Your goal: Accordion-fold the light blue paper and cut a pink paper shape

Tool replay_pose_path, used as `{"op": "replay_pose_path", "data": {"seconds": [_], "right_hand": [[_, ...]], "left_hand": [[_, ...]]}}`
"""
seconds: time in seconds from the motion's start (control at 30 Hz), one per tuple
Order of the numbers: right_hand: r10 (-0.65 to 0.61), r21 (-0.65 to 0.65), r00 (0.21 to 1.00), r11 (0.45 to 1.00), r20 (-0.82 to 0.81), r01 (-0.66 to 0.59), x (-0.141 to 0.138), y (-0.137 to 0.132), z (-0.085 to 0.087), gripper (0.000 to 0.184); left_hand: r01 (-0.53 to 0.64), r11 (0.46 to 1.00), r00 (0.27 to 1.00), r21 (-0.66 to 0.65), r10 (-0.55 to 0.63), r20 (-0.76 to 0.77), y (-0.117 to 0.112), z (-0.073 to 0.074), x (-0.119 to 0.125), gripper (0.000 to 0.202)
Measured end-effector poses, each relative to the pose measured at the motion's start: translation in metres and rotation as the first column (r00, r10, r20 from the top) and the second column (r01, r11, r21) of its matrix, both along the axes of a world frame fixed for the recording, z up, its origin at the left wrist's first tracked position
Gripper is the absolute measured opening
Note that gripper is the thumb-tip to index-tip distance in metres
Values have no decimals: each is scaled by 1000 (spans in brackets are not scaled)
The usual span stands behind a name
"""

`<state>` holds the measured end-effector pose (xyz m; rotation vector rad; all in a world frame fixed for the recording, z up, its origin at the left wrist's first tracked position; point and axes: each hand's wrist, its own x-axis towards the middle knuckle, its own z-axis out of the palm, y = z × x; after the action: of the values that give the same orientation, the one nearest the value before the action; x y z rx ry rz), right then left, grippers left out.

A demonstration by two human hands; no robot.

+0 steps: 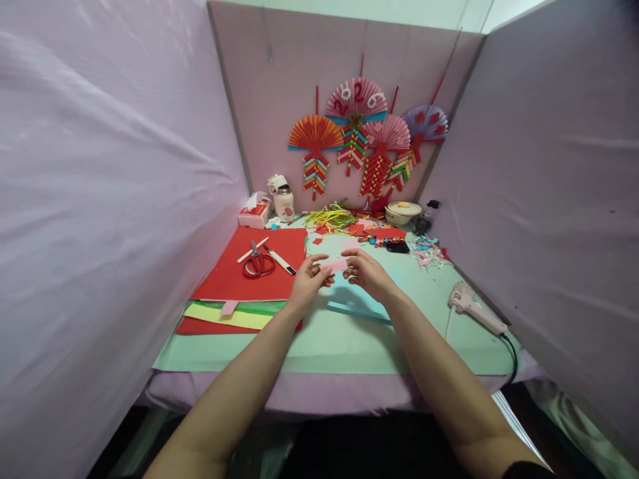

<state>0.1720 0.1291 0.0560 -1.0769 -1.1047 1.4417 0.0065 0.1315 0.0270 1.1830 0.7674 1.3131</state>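
Note:
A small pink paper strip point(333, 266) is held up over the table between both hands. My left hand point(310, 279) pinches its left end between thumb and fingers. At the strip's right end, the curled fingers of my right hand point(368, 271) close on it. Below the hands lies a light blue sheet or board point(357, 307). To the left, red-handled scissors point(259, 265), a white utility knife point(282, 259) and a white pen-like stick point(253, 250) rest on red paper point(229, 283).
Yellow-green strips point(332, 218) and red scraps pile up at the back. A glue gun point(474, 309) with a cord lies right. A lidded bowl point(402, 211), tissue box point(255, 214) and bottle point(284, 201) stand behind. Paper fan ornaments point(357, 103) hang on the back wall.

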Motion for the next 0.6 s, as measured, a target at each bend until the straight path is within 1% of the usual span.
{"op": "replay_pose_path", "data": {"seconds": [0.07, 0.17, 0.27, 0.37, 0.47, 0.6], "right_hand": [[-63, -43, 998, 997, -2, 63, -7, 2, -2, 34], [-99, 4, 995, 995, 13, 99, -18, 8, -10, 35], [-150, 96, 988, 984, 30, 147, -24, 15, -19, 31], [-110, 149, 992, 984, 54, 101, -24, 20, -27, 31], [-67, 142, 997, 988, 31, 62, -22, 22, -33, 35], [-93, 115, 996, 989, -13, 94, -23, 20, -37, 36]], "left_hand": [[-34, 999, 999, 11, 34, -6, 1, -1, 0, 51], [-52, 998, 999, -20, 51, -14, 2, -2, -1, 50], [-10, 984, 1000, -177, 8, -8, 4, 1, -5, 36], [26, 952, 1000, -304, -30, -7, 6, 4, -10, 27], [42, 934, 997, -354, -63, -50, 7, 5, -13, 21], [35, 920, 994, -391, -72, -78, 9, 2, -13, 14]]}}
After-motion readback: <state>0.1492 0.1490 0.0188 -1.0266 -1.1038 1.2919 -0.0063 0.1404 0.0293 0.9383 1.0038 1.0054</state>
